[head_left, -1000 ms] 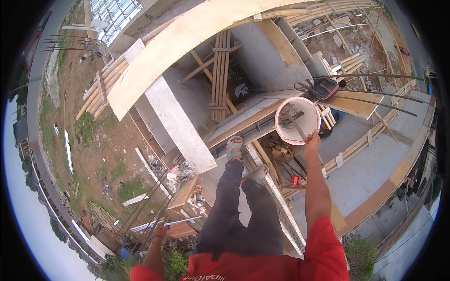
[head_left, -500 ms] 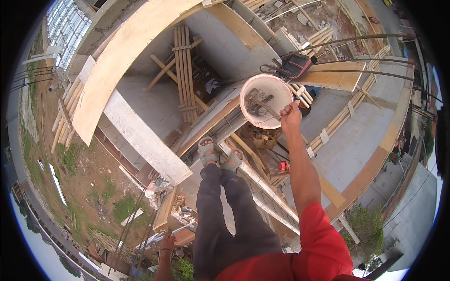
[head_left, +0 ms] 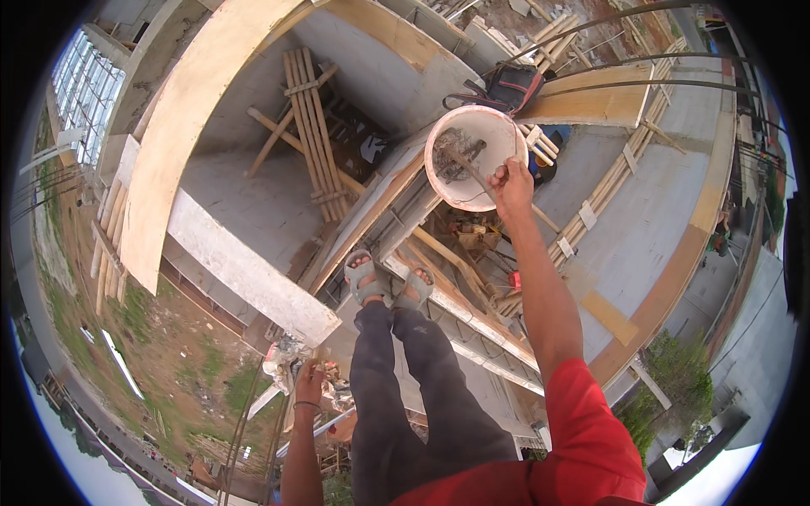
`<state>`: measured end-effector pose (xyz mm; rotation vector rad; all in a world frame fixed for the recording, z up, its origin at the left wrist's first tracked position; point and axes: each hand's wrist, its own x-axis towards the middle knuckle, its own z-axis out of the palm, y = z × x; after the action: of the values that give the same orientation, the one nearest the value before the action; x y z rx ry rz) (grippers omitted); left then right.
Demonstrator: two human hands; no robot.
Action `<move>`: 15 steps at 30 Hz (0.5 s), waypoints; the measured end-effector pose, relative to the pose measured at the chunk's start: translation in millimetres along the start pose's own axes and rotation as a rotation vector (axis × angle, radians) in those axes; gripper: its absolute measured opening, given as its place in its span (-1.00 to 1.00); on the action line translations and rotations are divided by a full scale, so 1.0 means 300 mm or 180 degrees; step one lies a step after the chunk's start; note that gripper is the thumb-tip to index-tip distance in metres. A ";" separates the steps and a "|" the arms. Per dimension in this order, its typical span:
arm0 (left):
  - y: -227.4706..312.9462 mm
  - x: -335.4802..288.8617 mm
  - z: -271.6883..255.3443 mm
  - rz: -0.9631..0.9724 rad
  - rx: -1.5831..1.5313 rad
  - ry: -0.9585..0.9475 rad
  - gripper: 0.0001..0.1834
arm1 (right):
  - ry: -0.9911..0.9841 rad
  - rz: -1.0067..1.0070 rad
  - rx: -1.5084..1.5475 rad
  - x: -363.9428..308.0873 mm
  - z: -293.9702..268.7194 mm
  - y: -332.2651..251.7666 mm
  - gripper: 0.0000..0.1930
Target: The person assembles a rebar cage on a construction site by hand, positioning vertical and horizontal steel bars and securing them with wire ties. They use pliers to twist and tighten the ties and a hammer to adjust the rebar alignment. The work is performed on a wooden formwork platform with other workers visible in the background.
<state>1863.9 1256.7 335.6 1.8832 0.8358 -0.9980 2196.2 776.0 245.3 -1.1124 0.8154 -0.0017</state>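
Head view: right hand (head_left: 512,187) clamped on round, grey-crusted bucket (head_left: 499,133) — left hand (head_left: 310,384) curled, can't tell whether gripping.

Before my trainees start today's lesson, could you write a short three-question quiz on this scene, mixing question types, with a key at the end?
1. Multiple choice: which hand is up at the pale bucket? (a) left only (b) right only (c) both (d) neither
2. True or false: the bucket holds nothing.
3. Fill the blank: just beyond the bucket, as seen in the picture, is a dark ____ with red edging.

Key
1. b: the right hand is at its rim, while the left hand is well apart from it.
2. False: a long-handled tool and some grey material are inside.
3. bag
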 end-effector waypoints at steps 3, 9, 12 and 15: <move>0.068 0.132 0.044 0.0169 0.0122 -0.0030 -0.59 | -0.0206 -0.0100 -0.0266 -0.011 -0.003 -0.005 -0.75; 0.089 0.336 0.223 0.0576 -0.0290 -0.0096 -0.60 | 0.0023 -0.0098 -0.1634 0.085 -0.111 0.126 -0.57; 0.109 0.372 0.267 0.0541 -0.0239 -0.0213 -0.60 | -0.0576 -0.0108 -0.3503 0.190 -0.152 0.288 -0.56; 0.039 0.423 0.303 0.0388 -0.0165 -0.0295 -0.61 | -0.1360 -0.1039 -0.5385 0.310 -0.129 0.464 -0.56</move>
<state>1903.2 1192.8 198.2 1.8070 0.6781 -0.9714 2186.6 775.3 73.8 -2.6819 0.0588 0.7449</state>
